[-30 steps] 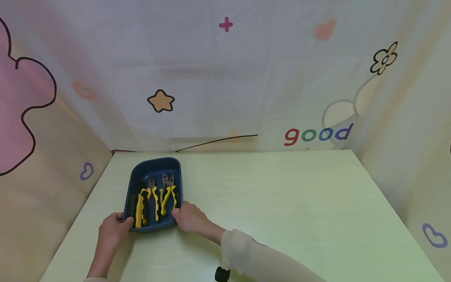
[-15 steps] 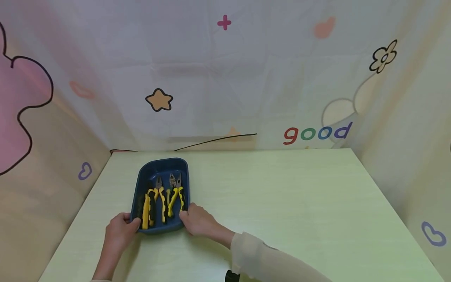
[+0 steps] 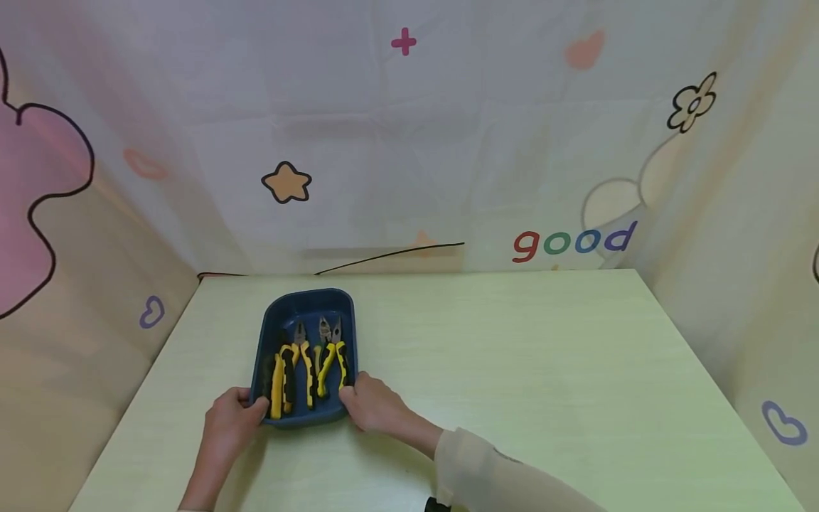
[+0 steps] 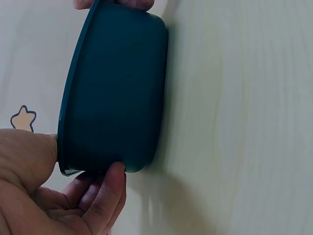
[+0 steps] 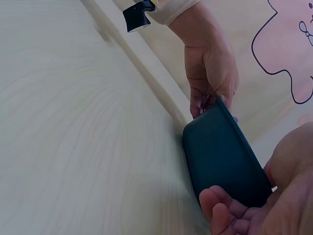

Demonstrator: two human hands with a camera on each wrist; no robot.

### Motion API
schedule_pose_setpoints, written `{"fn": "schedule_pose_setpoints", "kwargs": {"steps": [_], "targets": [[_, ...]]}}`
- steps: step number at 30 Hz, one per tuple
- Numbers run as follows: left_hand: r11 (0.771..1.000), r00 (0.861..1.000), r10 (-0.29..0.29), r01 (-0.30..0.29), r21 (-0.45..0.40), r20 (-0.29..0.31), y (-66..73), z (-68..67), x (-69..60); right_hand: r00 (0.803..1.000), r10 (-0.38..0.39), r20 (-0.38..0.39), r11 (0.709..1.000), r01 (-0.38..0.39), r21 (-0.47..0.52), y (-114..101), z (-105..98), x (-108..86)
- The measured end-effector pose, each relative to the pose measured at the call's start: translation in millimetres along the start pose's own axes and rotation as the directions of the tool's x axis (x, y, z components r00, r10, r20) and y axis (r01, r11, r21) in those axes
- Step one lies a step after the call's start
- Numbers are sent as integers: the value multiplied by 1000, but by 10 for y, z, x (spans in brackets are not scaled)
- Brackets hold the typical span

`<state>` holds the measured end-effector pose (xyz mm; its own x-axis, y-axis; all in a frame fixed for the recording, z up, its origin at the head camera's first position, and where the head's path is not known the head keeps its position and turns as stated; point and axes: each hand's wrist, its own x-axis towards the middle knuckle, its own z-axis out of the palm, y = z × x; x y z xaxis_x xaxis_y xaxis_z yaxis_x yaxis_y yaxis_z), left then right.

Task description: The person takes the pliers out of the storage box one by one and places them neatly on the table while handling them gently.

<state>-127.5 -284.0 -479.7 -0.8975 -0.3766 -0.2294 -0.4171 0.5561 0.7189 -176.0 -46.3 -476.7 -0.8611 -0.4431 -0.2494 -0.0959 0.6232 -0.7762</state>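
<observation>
A dark blue tray (image 3: 307,419) stands on the left part of the table, holding several yellow-and-black handled pliers (image 3: 308,373) side by side, jaws toward the back. The left hand (image 3: 233,427) grips its near left corner, thumb over the rim; the left wrist view shows that hand's fingers (image 4: 105,196) under the outer wall. At the near right corner the right hand (image 3: 377,405) grips the rim and wall. In the right wrist view both hands hold opposite ends of the tray (image 5: 220,152). Leftmost in the tray, a dark item beside a yellow handle is unclear.
The pale table (image 3: 512,370) extends to the right of the tray. Behind and beside it hangs a printed curtain (image 3: 448,163) with a star, a flower and the word "good". A black object (image 3: 438,505) shows by the right sleeve (image 3: 486,466).
The tray and both hands on it have moved to the right across the table. The pliers have travelled with it, and the grips look the same.
</observation>
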Motion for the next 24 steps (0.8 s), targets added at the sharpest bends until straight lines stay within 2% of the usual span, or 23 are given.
{"fn": "schedule_pose_setpoints", "kwargs": {"steps": [6,17,24], "targets": [[1000,1000,-9,9,4,16,59,59,-31,1000,2,-6,1000,-2,15,69,-40,-54],[1000,999,14,-14,-4,29,156,185,-67,1000,12,-13,1000,-12,15,175,-160,-128],[1000,998,8,-8,15,54,227,250,-88,1000,-10,-21,1000,10,12,252,-218,-181]]}}
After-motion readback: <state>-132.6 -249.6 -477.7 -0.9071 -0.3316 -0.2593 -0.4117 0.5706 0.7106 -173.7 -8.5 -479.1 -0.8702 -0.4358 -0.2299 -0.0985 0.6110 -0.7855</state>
